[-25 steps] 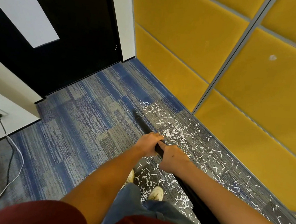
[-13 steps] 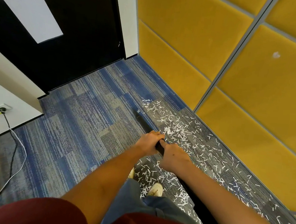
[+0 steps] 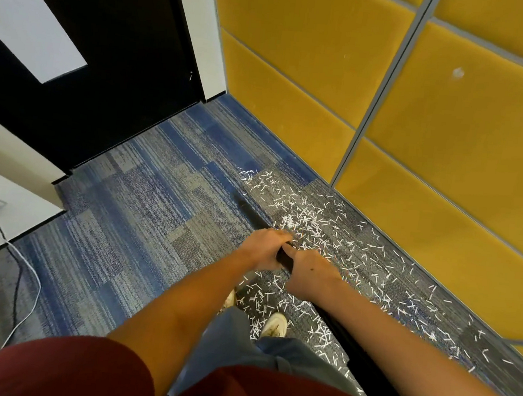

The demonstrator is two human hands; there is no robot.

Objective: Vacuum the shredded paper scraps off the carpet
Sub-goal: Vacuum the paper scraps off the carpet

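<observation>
Left hand (image 3: 265, 247) and right hand (image 3: 309, 271) both grip the stiff-looking black vacuum tube (image 3: 250, 212) mid-length, its tip at eleven o'clock beside featherlight paper scraps (image 3: 302, 221) strewn across the carpet (image 3: 122, 232) toward four o'clock.

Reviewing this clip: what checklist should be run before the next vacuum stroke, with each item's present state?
1. Both hands grip the wand: ok; left hand and right hand hold it close together.
2. Nozzle tip on the carpet: cannot tell; contact unclear.
3. Tip near paper scraps: ok; it lies at their left edge.
4. Carpet free of scraps: not ok; many lie along the yellow wall.
5. White shoe out of the wand's path: ok; behind the hands.
6. Floor cables clear: ok; far left.
</observation>
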